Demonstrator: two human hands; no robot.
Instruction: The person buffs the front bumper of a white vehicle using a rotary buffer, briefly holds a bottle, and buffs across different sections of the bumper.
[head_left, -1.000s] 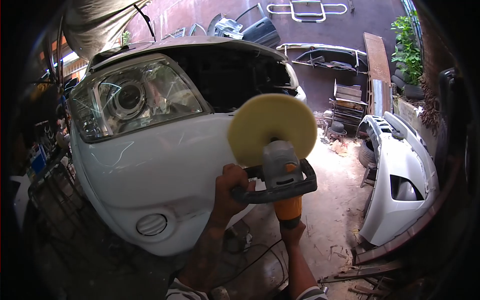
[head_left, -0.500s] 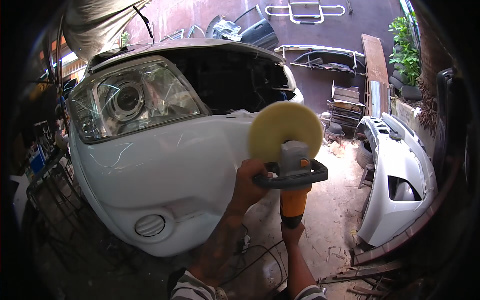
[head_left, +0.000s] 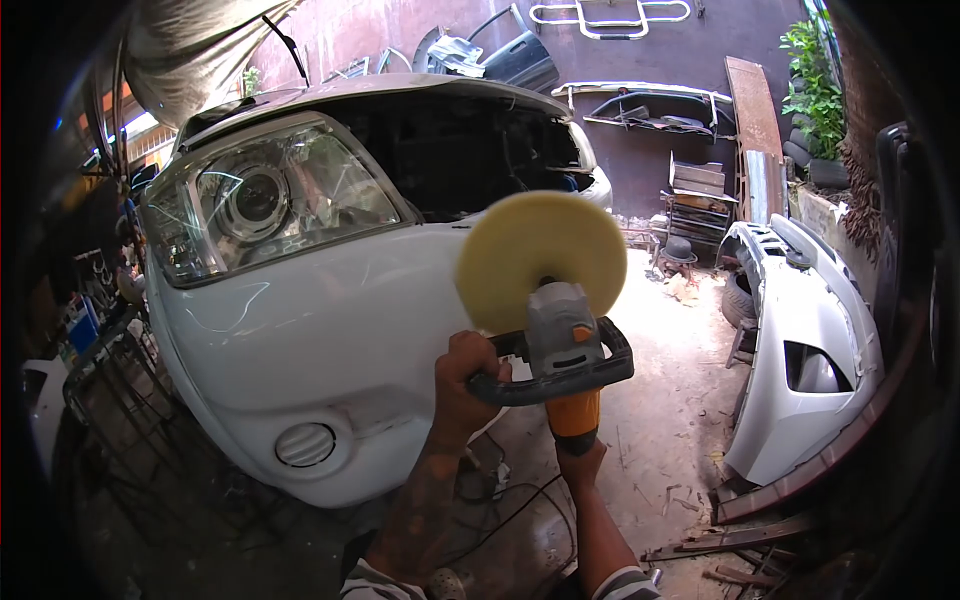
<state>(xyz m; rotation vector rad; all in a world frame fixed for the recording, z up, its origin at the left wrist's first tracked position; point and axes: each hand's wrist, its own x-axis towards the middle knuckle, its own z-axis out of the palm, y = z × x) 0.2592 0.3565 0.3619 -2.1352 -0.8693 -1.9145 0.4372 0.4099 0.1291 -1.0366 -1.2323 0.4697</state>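
Observation:
I hold an electric polisher [head_left: 562,338] with a grey head and an orange body. My left hand [head_left: 466,378] is closed around the left side of its black loop handle [head_left: 545,388]. Lower down, my right hand [head_left: 582,464] wraps the rear end of the orange body. The round yellow pad [head_left: 540,250] looks smeared, as if spinning. It overlaps the right edge of the white car bumper [head_left: 330,340] in the head view; whether it touches cannot be told. Above the bumper is a clear headlight [head_left: 290,200], and a round slatted vent [head_left: 305,445] lies low on it.
A loose white bumper [head_left: 790,400] stands on the right by a tyre [head_left: 738,298]. A power cord [head_left: 520,515] runs over the floor below my arms. Metal strips [head_left: 740,540] lie at lower right. Car doors and frames lean along the back wall.
The polisher has shifted left and a little nearer to me, with both hands still on it. Its pad now covers more of the bumper's right edge.

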